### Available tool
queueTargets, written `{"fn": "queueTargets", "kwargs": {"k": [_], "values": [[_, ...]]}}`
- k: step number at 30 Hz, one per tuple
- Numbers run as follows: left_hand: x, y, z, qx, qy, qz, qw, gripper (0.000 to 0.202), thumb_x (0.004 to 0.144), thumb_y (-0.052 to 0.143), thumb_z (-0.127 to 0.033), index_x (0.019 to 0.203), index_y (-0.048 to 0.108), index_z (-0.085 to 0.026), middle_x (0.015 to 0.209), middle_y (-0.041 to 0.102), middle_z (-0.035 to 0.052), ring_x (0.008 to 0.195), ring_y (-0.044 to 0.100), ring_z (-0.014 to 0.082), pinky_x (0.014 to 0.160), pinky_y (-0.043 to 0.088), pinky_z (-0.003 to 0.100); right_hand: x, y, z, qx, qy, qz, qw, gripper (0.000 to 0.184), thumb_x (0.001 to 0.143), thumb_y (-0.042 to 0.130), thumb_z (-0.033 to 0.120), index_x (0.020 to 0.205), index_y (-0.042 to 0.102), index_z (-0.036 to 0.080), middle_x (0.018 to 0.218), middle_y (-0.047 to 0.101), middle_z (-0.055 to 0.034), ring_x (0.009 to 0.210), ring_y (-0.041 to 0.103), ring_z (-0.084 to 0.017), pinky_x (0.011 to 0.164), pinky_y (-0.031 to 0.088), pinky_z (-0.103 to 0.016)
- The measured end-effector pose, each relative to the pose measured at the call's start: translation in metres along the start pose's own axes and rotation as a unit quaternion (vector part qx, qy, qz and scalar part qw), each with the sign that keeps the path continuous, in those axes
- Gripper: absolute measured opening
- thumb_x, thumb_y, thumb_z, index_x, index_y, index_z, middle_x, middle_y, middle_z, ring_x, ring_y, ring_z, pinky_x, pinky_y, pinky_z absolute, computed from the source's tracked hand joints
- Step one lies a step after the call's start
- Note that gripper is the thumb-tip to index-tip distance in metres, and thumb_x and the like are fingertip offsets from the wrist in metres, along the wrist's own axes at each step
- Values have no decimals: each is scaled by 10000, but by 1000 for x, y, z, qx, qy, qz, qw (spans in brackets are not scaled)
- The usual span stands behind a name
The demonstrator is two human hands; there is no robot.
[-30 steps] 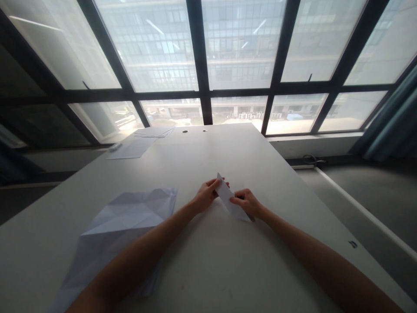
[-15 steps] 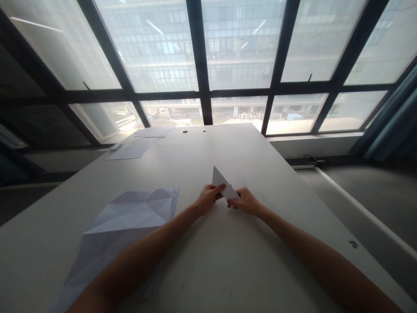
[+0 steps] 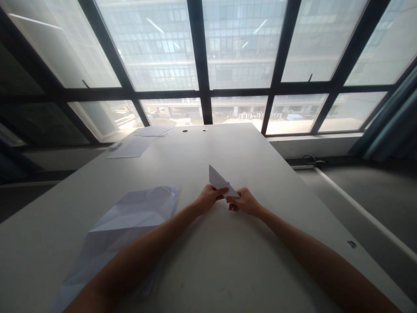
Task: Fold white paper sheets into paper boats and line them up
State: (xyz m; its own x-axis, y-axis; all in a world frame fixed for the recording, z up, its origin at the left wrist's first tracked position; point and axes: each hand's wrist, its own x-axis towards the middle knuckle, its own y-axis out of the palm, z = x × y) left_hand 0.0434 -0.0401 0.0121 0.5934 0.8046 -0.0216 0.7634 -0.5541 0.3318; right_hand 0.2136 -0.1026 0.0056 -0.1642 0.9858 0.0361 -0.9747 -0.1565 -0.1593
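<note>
Grey table point(image 3: 228, 261) beneath tall windows point(image 3: 241, 43)

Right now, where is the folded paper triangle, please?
In the head view, centre, the folded paper triangle is held between the left hand and right hand, right of the creased sheet.

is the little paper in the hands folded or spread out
Folded. The paper is a small pointed triangle pinched between the left hand and right hand, unlike the large creased sheet lying spread on the table.
</note>
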Motion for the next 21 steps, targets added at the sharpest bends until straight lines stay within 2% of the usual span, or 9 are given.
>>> {"fn": "queueTargets", "kwargs": {"k": [5,10,14,18,21], "values": [[9,-12,-4,-83,43,-91,991,316,682,836,-319,839,727,-68,881,726,131,833,672,205,852,518,328,4,1,1,6,27,10,1000,218,734,659,331,634,659,137,515,658,-32,422,569,-121,417,427,-195],[14,-23,-7,-105,80,-119,984,336,719,813,-358,875,721,-75,893,722,114,846,669,190,837,525,292,6,0,-6,-12,29,16,999,197,727,652,303,633,672,131,526,666,-45,433,584,-131,425,436,-199],[12,-22,-3,-89,36,-64,993,345,726,810,-354,901,724,-69,927,724,126,862,672,192,850,521,284,5,1,-11,-27,24,-1,999,216,747,640,320,651,670,128,553,675,-41,453,586,-120,441,439,-190],[8,-16,2,-15,-30,19,999,331,700,829,-306,872,728,-41,897,728,148,849,678,223,865,516,342,3,1,-8,-20,18,-6,1000,244,754,639,344,657,666,122,558,672,-45,469,587,-122,453,444,-197],[7,-15,0,-22,-20,10,1000,323,698,828,-296,874,727,-44,915,728,148,855,676,226,873,512,360,2,-2,-2,-13,32,10,999,219,740,644,328,656,656,126,530,656,-33,452,576,-121,443,436,-198]]}}
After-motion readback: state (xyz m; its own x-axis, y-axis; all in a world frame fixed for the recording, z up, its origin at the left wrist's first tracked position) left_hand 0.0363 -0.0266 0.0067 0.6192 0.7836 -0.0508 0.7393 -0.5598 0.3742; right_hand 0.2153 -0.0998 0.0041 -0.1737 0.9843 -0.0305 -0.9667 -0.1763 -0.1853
